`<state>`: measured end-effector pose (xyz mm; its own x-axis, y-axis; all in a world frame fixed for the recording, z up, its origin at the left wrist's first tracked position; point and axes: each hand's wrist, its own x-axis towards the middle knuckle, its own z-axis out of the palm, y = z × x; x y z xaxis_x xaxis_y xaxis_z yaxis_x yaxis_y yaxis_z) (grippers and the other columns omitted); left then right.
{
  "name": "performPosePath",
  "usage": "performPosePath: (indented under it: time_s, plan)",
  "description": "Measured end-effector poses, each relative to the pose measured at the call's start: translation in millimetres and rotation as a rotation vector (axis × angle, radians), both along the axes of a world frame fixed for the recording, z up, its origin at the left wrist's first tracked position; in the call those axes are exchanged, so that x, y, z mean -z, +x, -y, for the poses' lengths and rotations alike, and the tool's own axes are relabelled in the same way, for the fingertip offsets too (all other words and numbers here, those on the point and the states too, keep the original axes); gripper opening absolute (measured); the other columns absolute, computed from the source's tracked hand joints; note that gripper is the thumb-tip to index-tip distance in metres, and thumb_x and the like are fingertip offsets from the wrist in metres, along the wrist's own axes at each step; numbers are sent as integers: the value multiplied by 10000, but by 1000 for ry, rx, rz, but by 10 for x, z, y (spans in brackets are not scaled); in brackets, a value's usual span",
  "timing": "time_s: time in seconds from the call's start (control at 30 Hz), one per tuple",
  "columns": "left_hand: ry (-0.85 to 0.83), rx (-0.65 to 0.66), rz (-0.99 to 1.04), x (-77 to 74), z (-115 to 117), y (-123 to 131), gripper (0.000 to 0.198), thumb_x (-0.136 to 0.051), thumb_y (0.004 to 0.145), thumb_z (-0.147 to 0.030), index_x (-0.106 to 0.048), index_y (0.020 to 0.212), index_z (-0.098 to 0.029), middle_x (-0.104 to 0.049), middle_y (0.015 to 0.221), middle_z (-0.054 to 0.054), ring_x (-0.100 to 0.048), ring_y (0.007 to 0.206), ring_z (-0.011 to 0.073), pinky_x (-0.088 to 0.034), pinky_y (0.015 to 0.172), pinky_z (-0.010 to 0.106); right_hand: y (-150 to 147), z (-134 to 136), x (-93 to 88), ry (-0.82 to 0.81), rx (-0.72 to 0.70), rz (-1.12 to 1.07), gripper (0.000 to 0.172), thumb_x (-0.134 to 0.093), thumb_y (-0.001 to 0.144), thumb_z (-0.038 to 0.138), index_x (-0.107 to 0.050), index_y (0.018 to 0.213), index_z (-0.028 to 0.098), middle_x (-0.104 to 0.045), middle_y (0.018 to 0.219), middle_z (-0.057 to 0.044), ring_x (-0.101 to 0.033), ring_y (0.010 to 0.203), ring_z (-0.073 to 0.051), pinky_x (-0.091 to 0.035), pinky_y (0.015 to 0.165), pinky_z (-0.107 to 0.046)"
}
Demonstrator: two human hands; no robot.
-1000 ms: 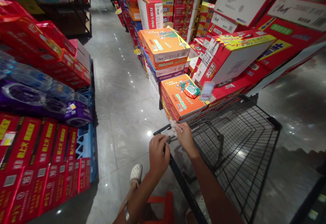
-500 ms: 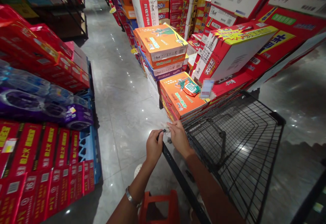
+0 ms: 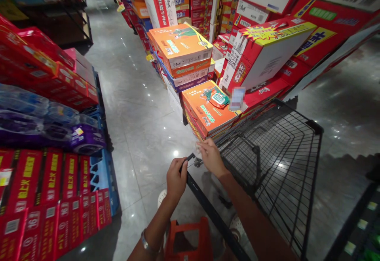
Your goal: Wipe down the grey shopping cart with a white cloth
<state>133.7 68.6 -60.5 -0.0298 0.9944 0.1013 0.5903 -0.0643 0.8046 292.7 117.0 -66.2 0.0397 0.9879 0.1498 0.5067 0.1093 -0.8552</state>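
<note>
Holding: right hand (image 3: 211,158), thumb and fingers pinched together on a crumpled white wipe (image 3: 197,150), tissue or cloth cannot be told; left hand (image 3: 177,178), fingers curled and clamped round the corner of a black handle (image 3: 208,203). Changes against half a second ago: the fingertips, then nearly meeting over the handle's corner, now stand a little further apart; the wipe shows more fully, bunched at the right fingertips near the short end of the handle, contact between the two unclear; the surroundings sit slightly further left in view. Unchanged: left hand at the same corner. Left wrist: one silver-toned band (image 3: 145,240). Joined to the handle, at right: one black wire shopping cart (image 3: 285,146). Below the arms: one orange-red stool (image 3: 204,239), with pale perforated shoes (image 3: 162,197) at either side. Beyond the hands: one orange carton (image 3: 202,112) lying flat, bearing a green-and-orange packet (image 3: 219,99); behind it, a stack of flat cartons (image 3: 184,73), orange uppermost; to the right, a tilted red, white and yellow box (image 3: 261,61). Across the shiny grey floor (image 3: 136,110), at left: red drink cases (image 3: 53,176) beside a blue crate (image 3: 102,174), purple bottle packs (image 3: 87,138) above.
</note>
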Motion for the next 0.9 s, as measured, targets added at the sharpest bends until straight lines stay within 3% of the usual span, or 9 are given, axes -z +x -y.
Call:
performPosePath:
  time_s: [0.07,0.33,0.47,0.57,0.7,0.9]
  plan:
    - [7,8,-4,8,46,-11,244,-463,889,-307,-658,956,-176,-628,867,47,-603,830,162,-496,764,308,-63,35,17,-24,-58,-13,327,-440,817,138,-701,1011,154,-523,857,-54,-527,824,-160,-460,792,-293]
    - [7,-40,18,6,239,-31,236,-473,892,-315,-651,971,-183,-621,894,44,-601,872,165,-493,791,310,186,91,421,-203,72,46,322,-465,759,100,-739,918,156,-539,725,-27,-523,714,-161,-465,710,-294]
    - [-4,-51,2,-5,354,-33,233,-468,895,-313,-645,997,-201,-620,915,45,-599,896,170,-492,807,315,158,169,386,-207,131,47,310,-466,744,109,-744,870,158,-566,738,-35,-537,735,-169,-465,742,-307]
    - [0,-66,-10,2,426,-21,239,-463,896,-319,-642,1010,-208,-619,916,48,-598,891,175,-495,799,321,66,286,278,-165,200,14,325,-452,771,140,-728,940,160,-580,791,-52,-553,790,-181,-468,773,-312]
    - [8,-66,-9,24,487,-5,258,-448,902,-323,-628,1048,-210,-615,923,56,-593,892,181,-498,790,326,-53,427,203,-89,88,-31,380,-402,828,142,-679,1083,190,-554,848,-49,-550,799,-159,-465,768,-279]
    - [1,-71,-7,58,493,-9,259,-446,902,-314,-632,1049,-211,-607,923,47,-587,888,174,-493,790,319,56,326,417,-174,23,88,340,-390,852,109,-710,954,158,-496,771,-30,-487,689,-136,-438,698,-247]
